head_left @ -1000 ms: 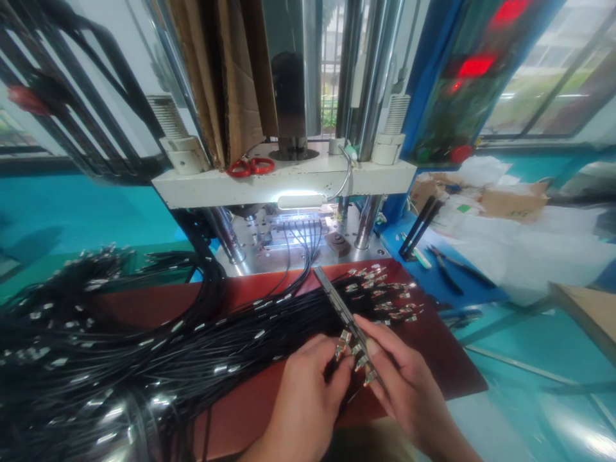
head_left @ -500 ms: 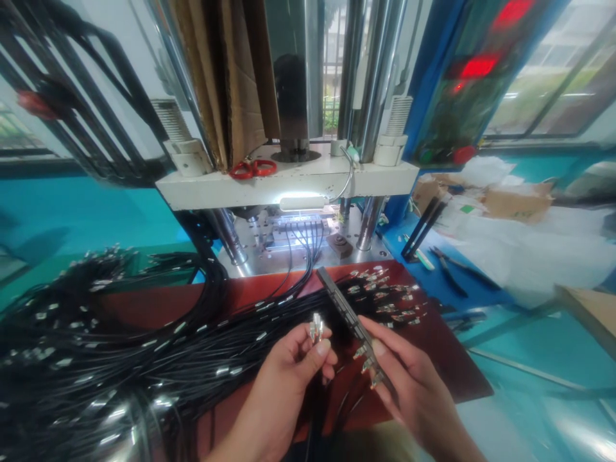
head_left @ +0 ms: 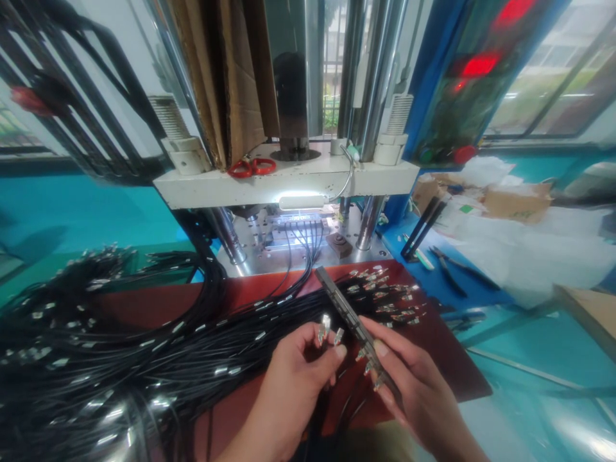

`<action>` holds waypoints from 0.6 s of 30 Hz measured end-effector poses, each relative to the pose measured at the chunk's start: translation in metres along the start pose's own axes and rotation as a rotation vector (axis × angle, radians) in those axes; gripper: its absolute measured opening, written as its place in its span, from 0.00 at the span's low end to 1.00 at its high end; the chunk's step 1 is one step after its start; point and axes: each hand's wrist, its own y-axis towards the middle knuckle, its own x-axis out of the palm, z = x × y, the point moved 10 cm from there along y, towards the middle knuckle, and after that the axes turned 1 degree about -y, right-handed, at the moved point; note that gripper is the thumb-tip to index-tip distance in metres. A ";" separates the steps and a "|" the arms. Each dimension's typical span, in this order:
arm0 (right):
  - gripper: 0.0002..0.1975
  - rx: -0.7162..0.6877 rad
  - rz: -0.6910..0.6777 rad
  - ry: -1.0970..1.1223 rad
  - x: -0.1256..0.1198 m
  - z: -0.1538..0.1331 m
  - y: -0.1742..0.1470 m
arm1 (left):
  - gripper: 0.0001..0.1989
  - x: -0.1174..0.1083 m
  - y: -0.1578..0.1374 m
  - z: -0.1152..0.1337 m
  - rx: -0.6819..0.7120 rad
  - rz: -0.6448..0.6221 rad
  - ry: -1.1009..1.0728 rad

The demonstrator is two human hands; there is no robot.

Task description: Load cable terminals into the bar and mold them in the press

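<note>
Between the thumb and fingers of my left hand [head_left: 303,372] are cable connectors [head_left: 325,326] with bare metal ends pointing up; their black cables drop below the hand. My right hand [head_left: 414,378] grips a long dark slotted bar [head_left: 342,305], tilted with its far end toward the press. Several metal connectors stick out from the bar's lower left edge beside my right fingers. My left fingertips are close to the bar's left side; whether they touch it I cannot tell. A thick bundle of black cables [head_left: 192,346] lies behind and left of my hands, its metal ends [head_left: 385,295] fanned out rightward.
A press with a white crosspiece [head_left: 216,189] stands ahead, and cables run into its lit lower fixture [head_left: 301,228]. Red-handled scissors [head_left: 253,168] rest on the crosspiece. Pliers [head_left: 450,273] lie on the blue surface at right. The red-brown board [head_left: 452,366] lies under the bundle.
My left hand has moved slightly right, closer to the bar. The connectors in its fingers have spread apart. My right hand and the bar have hardly moved.
</note>
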 end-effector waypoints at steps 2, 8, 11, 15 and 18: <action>0.25 0.002 -0.006 -0.003 0.000 0.001 0.001 | 0.09 0.004 0.003 0.003 0.013 -0.011 0.059; 0.28 -0.034 0.000 -0.012 0.001 0.000 0.001 | 0.12 0.005 0.009 -0.001 -0.023 -0.013 0.152; 0.27 -0.056 0.003 -0.026 0.002 -0.003 0.000 | 0.14 0.004 0.009 -0.003 -0.036 -0.004 0.151; 0.29 -0.042 -0.050 -0.035 0.005 0.001 0.002 | 0.16 0.008 0.007 -0.012 -0.112 -0.035 0.056; 0.27 -0.094 -0.081 -0.034 0.005 -0.001 0.003 | 0.16 0.008 0.007 -0.012 -0.112 -0.032 0.073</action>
